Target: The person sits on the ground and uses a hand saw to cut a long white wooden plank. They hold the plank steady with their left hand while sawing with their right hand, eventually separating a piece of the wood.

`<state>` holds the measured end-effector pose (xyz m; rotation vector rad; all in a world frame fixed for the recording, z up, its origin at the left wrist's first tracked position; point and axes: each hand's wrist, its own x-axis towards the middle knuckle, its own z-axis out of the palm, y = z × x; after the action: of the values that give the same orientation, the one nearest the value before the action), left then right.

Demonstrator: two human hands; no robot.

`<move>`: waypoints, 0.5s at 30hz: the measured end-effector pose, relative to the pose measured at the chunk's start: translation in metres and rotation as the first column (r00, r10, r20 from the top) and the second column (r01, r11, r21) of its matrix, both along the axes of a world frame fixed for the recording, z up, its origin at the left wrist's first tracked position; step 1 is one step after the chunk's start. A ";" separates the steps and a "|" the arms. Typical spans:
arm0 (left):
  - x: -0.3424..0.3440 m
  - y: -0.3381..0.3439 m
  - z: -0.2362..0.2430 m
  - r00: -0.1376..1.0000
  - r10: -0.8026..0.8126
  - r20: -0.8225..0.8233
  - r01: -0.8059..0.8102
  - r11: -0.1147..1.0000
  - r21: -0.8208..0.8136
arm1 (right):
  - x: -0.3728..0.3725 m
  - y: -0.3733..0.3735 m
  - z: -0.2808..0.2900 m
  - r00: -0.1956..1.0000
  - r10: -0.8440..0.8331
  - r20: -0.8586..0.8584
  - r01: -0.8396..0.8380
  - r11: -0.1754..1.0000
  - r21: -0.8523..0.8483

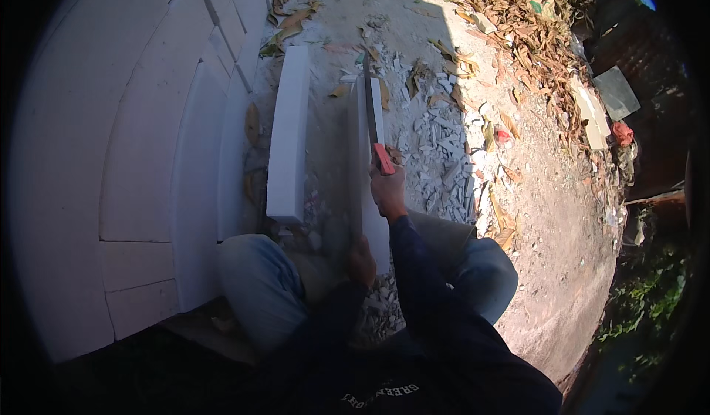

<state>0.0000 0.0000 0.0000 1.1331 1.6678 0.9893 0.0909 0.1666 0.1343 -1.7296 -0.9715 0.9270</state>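
My right hand (390,191) is closed round the red handle of a handsaw (371,112). Its long dark blade points away from me and lies along a long, narrow white block (376,231), toward the far end. My left hand (362,262) grips the near end of this block from its left side; some of its fingers are hidden. The block stands between my bent knees. A second long white block (287,137) lies on the ground to the left, roughly parallel to the first and apart from both hands.
Large stacked white blocks (140,171) form a wall on the left. White offcuts (444,149) litter the ground right of the saw. Dry leaves (518,30) pile up at the far right, near a grey flat piece (616,93). Green plants (651,304) grow at the right edge.
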 end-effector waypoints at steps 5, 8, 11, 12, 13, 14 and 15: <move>0.021 -0.043 -0.011 0.995 0.072 0.070 -0.073 0.997 0.003 | -0.006 -0.132 -0.012 0.996 0.023 0.089 -0.037 0.987 0.159; 0.001 -0.003 0.005 0.995 0.027 -0.099 -0.035 0.996 -0.078 | -0.005 -0.048 -0.025 0.972 0.034 0.234 -0.101 0.953 0.284; 0.024 -0.001 0.010 0.991 0.082 -0.104 -0.078 0.996 0.041 | 0.021 0.064 -0.019 0.977 -0.102 0.186 0.082 0.991 0.109; 0.033 -0.008 0.012 0.995 0.043 -0.088 -0.040 0.998 0.040 | 0.036 0.074 -0.027 0.953 -0.163 0.256 0.166 0.986 0.009; 0.024 -0.007 0.010 0.994 0.050 -0.101 -0.046 0.998 0.043 | 0.018 0.068 -0.013 0.973 -0.141 0.184 0.142 0.990 0.005; 0.017 -0.005 0.008 0.993 0.051 -0.109 -0.046 0.998 0.046 | 0.007 0.058 0.002 0.986 -0.124 0.114 0.125 0.992 0.002; 0.012 -0.005 0.006 0.992 0.071 -0.102 -0.068 0.997 0.033 | -0.002 0.044 0.015 0.993 -0.109 0.049 0.109 0.994 0.000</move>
<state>0.0118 -0.0048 0.0056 1.1697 1.7910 1.0171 0.0885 0.2109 0.1493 -1.7964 -0.8987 0.8190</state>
